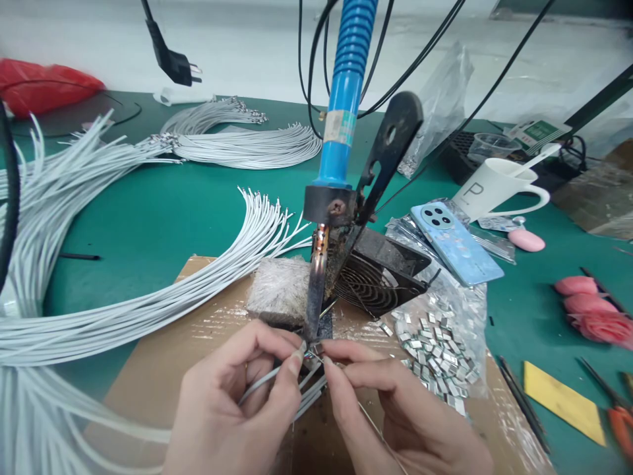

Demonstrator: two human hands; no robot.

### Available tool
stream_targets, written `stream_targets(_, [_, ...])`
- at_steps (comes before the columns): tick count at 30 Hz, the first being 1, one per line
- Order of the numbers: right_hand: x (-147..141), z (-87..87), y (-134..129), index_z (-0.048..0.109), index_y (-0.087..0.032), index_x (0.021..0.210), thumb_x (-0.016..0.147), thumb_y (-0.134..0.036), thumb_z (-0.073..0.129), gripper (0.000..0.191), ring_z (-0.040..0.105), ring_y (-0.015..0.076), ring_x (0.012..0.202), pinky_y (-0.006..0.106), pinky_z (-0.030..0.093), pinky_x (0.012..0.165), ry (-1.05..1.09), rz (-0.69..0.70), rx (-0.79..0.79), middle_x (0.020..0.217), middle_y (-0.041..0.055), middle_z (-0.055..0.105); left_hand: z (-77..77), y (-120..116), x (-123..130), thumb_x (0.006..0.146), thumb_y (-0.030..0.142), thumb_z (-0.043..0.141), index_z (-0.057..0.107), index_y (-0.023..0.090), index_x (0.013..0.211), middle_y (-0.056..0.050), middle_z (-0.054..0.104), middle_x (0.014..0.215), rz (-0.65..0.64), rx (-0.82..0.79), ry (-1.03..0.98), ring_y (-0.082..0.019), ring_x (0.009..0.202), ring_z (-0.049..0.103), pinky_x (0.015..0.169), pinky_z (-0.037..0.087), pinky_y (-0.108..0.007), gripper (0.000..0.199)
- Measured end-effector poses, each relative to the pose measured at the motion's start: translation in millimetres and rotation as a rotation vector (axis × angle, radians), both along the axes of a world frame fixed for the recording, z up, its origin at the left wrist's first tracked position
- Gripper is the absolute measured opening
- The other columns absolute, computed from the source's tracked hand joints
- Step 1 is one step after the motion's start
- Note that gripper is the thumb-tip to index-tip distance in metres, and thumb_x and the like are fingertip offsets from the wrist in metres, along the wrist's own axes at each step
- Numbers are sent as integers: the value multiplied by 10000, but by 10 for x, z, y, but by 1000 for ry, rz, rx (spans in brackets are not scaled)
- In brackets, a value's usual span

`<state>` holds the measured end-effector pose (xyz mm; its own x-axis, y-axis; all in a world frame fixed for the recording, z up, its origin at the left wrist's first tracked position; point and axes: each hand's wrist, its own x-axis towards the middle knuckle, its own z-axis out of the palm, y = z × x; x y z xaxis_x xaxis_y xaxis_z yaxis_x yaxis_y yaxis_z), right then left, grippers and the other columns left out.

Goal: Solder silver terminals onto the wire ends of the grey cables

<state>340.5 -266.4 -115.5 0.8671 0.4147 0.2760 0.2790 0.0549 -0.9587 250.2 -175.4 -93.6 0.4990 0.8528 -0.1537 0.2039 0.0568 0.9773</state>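
My left hand [237,402] pinches a grey-white cable [260,384] near its end, where thin coloured wires show. A thin strand of solder wire [370,419] runs through my right hand [400,402], between thumb and forefinger. Both sets of fingertips meet just under the tip of a blue-handled soldering iron [341,119], clamped upright in a black metal holder [390,145]. A small metal piece is partly visible at the fingertips; whether it touches the tip I cannot tell. More cable ends lie beneath my hands.
Bundles of white cables [148,316] curve across the left side. A fan [378,270] stands behind the iron. To the right are small metal connectors [440,356] on plastic, a blue phone [455,241], a white mug [494,188], a yellow sponge [564,402] and orange-handled pliers [620,422].
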Motion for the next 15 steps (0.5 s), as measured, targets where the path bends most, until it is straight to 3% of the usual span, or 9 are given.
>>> stream_targets(11, [-11,-14,11,746,-255,712,813,-114,765,174,784,126,747,148,579,700,-31,-13,13,806,-22,806,-5,1,-16,819,176,738,715,248,715,45,749,755,-11,23,1,-98,645,728,612,560,-100,129])
stream_targets(15, [-30,-24,13,736,-282,726,820,-120,754,189,768,85,731,115,559,701,-8,-13,17,837,-73,812,-27,-2,-35,833,198,738,708,237,701,41,731,748,-15,-7,1,-101,647,723,617,563,-107,141])
